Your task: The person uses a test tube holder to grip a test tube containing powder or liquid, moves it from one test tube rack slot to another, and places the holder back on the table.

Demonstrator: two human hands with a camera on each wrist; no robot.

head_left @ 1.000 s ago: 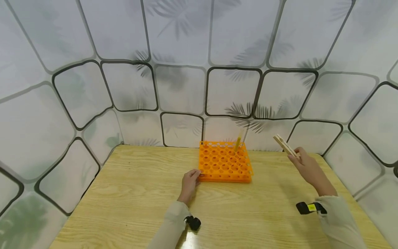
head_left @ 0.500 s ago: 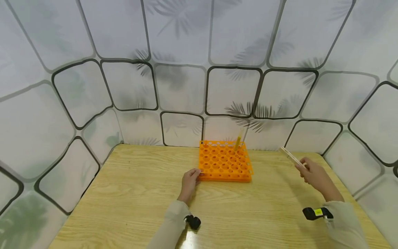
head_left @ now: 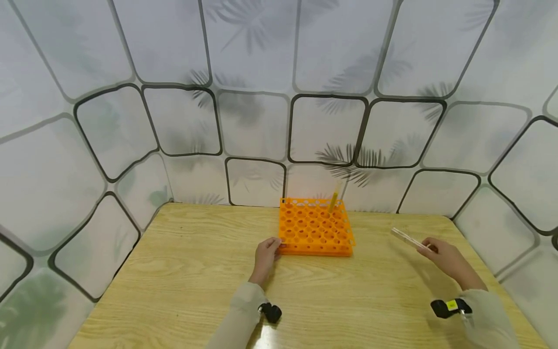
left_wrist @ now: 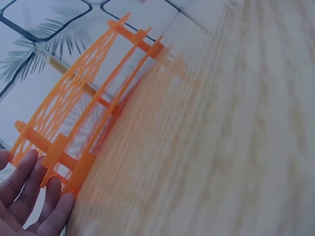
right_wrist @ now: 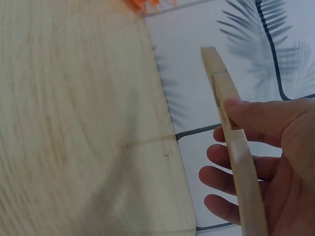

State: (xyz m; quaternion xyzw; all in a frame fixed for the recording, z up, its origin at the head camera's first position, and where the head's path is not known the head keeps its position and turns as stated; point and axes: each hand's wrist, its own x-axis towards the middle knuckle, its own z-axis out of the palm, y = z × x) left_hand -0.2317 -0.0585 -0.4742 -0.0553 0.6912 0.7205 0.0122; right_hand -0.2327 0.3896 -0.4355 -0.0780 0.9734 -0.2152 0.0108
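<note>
An orange test tube rack (head_left: 315,249) stands on the table, with a tube of yellow liquid (head_left: 333,201) leaning in a hole near its back right. My left hand (head_left: 265,257) grips the rack's near left corner; in the left wrist view its fingers (left_wrist: 23,174) lie against the rack's end frame. Well to the right, my right hand (head_left: 449,259) holds a wooden test tube clamp (head_left: 409,238) above the table. The right wrist view shows the thumb pressing the clamp (right_wrist: 242,162) near its metal spring, and nothing sits in the clamp's tip.
The wood-grain table (head_left: 183,271) extends around both hands. Behind it hangs a pale patterned curtain (head_left: 257,126), close to the rack's back edge. A black wrist camera (head_left: 444,308) sits on the right sleeve, another camera (head_left: 271,312) on the left.
My right hand has moved down and slightly right with the test tube clamp, which has come lower toward the table. The left hand and the rack have stayed in place.
</note>
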